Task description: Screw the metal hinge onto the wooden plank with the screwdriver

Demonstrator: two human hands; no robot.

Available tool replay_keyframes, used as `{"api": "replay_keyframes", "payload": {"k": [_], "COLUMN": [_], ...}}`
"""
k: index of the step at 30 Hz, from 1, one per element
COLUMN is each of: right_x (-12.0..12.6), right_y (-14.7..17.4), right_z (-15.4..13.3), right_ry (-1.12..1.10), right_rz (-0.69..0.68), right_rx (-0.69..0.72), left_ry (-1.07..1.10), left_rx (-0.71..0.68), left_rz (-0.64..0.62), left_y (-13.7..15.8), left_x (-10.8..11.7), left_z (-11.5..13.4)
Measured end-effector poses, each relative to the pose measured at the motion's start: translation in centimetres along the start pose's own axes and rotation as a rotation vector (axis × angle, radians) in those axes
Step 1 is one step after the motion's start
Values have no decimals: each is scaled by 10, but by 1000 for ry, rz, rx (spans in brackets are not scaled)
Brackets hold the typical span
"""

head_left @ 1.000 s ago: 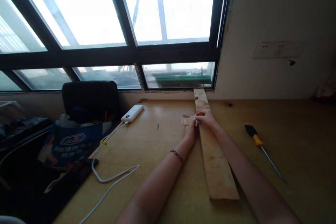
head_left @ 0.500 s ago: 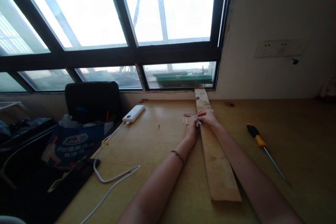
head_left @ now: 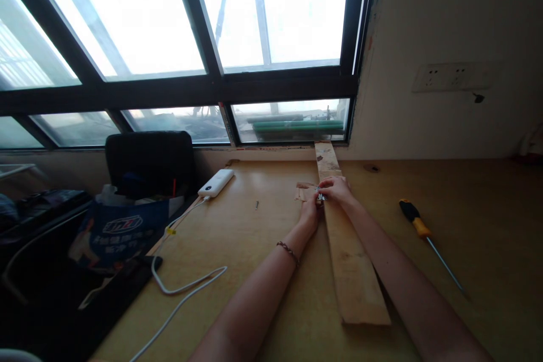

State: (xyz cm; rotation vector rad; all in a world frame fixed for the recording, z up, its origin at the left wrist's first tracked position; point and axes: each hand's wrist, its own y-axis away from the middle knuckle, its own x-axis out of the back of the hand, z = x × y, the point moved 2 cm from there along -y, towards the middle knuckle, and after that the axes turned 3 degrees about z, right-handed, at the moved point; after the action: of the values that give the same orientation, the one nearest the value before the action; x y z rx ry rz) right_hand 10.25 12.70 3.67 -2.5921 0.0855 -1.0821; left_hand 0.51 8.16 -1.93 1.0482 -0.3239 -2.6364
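While both hands are meeting over the board [head_left: 354, 277] at the middle of the frame, the step in hand seems to be setting a small metal bit [head_left: 321, 197] at the board's left edge. The right hand [head_left: 338, 189] is pinching that bit between thumb and fingers; the left hand [head_left: 310, 207] is closing in from below, though I cannot tell whether it is gripping the bit or only bracing it. A further move would be calling for steady fingertips and a still board, I judge.

The board is running from the sill, upper centre, to the lower right of centre: long, flat, pale wood, its far end showing dark stains. A short wood scrap [head_left: 300, 192] is poking out leftward by the left hand, looking rough and splintery; whether it is lying under the board, I cannot tell. Left of centre, a slim screw [head_left: 257, 205] is lying on the table [head_left: 271, 271], whose surface is looking smooth and faintly glossy. At right, a screwdriver [head_left: 416, 223] is resting aslant, its black-and-yellow handle looking moulded, its thin metal shaft pointing to the lower right.
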Motion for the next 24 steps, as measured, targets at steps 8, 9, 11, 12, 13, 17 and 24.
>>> {"api": "replay_keyframes", "payload": {"k": [8,9,11,12,13,17,24], "right_x": [-1,-1,-1,-1,-1,-1,-1], "right_y": [2,3,4,4,5,6,5], "right_z": [0,0,-1,-1,-1,-2,0], "right_ry": [-26,-45,-84,-103,-121,-192,-238], "right_rz": [55,63,78,84,86,67,71], "right_rx": [-14,-8,0,-1,-4,-21,-34], "left_ry": [23,19,15,14,11,-15,-14], "left_rx": [-36,-40,-47,-47,-46,-37,-15], "left_rz": [-38,-39,-41,-41,-39,-9,-25], "left_y": [-2,-1,2,2,3,3,2], "left_x": [1,1,0,0,0,0,-1], "left_z": [-2,-1,1,1,2,2,1]}}
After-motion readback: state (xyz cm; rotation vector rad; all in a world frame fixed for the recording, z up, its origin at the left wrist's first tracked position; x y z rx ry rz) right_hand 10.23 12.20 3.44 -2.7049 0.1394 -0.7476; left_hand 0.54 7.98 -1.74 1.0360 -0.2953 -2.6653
